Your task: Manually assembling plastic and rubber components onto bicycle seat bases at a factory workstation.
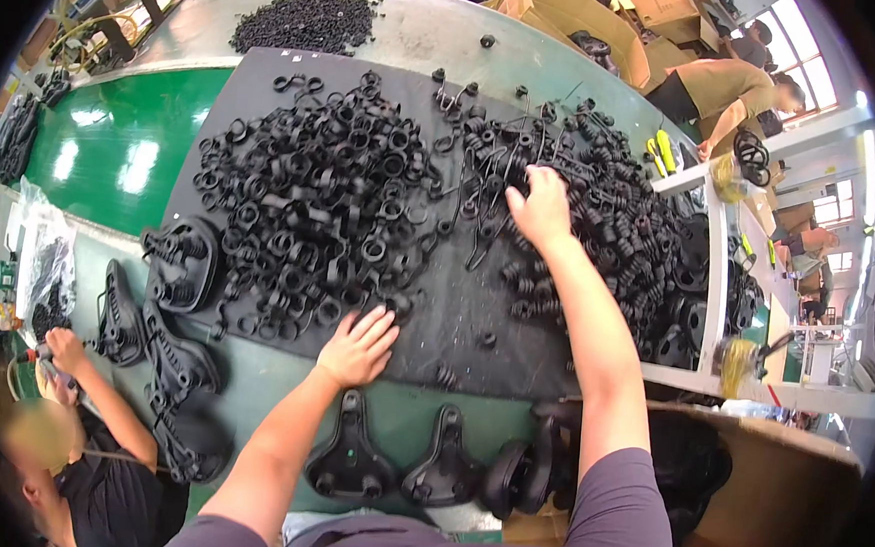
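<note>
My left hand [358, 347] rests at the near edge of a heap of black rings [312, 196], fingers stretched out and fingertips touching the nearest ones. Farther off to the right, my right hand [544, 208] reaches over thin black bent wire rods [494, 167], its thumb apart from its fingers, and nothing shows in its grasp. Beside it, under my forearm and to the right, lies a pile of black coil springs [615, 229]. All these parts lie on a dark mat [445, 319]. Two black bicycle saddles [351, 459] lie upside down close to me.
More black saddles [183, 263] stand at the mat's left. A heap of small black parts [308, 23] sits at the back. A white metal frame [716, 281] borders the right side. One co-worker [95, 463] works at lower left; another [719, 90] bends at upper right.
</note>
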Available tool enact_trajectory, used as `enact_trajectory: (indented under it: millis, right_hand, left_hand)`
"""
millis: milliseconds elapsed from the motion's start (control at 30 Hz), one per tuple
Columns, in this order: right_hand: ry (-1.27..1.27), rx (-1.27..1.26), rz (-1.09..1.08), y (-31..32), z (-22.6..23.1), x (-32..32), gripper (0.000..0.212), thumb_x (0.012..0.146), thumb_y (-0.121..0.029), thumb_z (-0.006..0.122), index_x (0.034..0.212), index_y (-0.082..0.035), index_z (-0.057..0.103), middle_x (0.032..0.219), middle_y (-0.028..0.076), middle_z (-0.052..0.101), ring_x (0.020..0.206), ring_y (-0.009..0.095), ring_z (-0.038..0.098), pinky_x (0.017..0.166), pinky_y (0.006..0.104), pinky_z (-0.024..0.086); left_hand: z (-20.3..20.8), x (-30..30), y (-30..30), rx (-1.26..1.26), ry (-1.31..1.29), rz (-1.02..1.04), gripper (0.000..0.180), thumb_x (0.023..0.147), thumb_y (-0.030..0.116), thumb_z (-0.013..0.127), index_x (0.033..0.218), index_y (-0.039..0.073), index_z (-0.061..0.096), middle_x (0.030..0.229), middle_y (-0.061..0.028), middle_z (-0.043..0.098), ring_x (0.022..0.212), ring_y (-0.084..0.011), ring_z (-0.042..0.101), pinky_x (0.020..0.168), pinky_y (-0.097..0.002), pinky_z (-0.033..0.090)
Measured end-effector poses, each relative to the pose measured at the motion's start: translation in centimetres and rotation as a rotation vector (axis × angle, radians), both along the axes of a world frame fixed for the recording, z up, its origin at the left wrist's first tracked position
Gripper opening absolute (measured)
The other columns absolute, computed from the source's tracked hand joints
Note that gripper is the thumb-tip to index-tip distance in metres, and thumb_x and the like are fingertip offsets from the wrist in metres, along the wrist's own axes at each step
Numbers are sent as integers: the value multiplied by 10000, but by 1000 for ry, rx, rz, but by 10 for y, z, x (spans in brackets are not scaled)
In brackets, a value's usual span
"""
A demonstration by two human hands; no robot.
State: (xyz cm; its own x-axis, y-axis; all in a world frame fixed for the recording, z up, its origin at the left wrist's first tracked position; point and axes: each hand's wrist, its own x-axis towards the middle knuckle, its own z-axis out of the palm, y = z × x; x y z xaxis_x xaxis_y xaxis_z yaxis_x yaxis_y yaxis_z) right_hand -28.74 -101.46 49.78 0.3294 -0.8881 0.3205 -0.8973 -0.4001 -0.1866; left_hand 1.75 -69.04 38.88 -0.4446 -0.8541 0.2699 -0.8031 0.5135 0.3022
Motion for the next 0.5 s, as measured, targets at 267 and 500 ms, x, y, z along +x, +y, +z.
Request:
enact_trajectory:
  millis: [267, 500]
  right_hand:
    - [207, 489, -457, -186, -25, 23, 833, 984, -632, 613, 1603, -99, 450, 1663, 178, 407, 1436, 424, 536, 1161, 639, 422]
    - [262, 682, -628, -206, 1, 47, 839, 895, -693, 646, 1557, -181, 582, 1787, 87, 239, 1534, 373, 452, 1198, 673, 327]
  left_hand:
    - [-11, 6, -1, -9, 48, 56, 392, 826, 291, 797, 1190, 162, 736, 1519, -64, 596, 1463, -347, 484, 1124, -529, 451]
    - [-12, 2, -11, -48, 90, 59, 402, 827, 267, 780, 1213, 171, 720, 1517, -44, 597, 1446, -337, 499, 1068, -510, 500]
